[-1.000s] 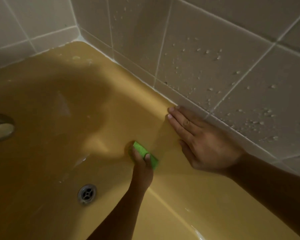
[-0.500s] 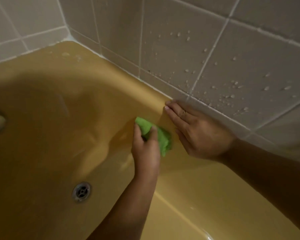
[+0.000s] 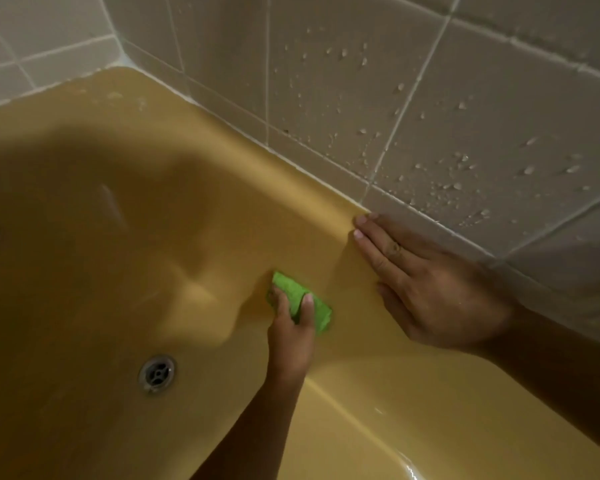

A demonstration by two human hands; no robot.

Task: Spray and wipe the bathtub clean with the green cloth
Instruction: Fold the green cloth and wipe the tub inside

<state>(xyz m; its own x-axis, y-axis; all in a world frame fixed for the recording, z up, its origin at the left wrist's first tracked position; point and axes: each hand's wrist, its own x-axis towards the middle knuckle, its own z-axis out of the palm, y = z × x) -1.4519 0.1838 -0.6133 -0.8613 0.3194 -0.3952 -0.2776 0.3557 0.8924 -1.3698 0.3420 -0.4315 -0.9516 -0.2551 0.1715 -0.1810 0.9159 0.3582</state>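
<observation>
- The green cloth [image 3: 293,292] is folded into a short pad and lies against the sloping inner wall of the bathtub [image 3: 222,140], just below the rim on the tiled side.
- The left hand [image 3: 291,336] grips the cloth from below. Its fingers curl over the near edge and its thumb presses on top, so the cloth sticks out beyond the fingertips, up the wall.
- The pad's long axis runs from upper left to lower right, roughly in line with the rim.
- The right hand [image 3: 430,292] lies flat on the rim beside the tiled wall [image 3: 326,81] with fingers straight, holding nothing. It looks like a brace.
- The cloth is down and to the left of that hand, near it but apart. The left hand is therefore the one placed to wipe, and the unwiped rim probably lies up-slope from the cloth.
- The drain [image 3: 156,374] sits lower, well apart from the cloth.
- Droplets dot the tiles.
- No brand, label or readable writing shows, and no spray bottle is in view.
</observation>
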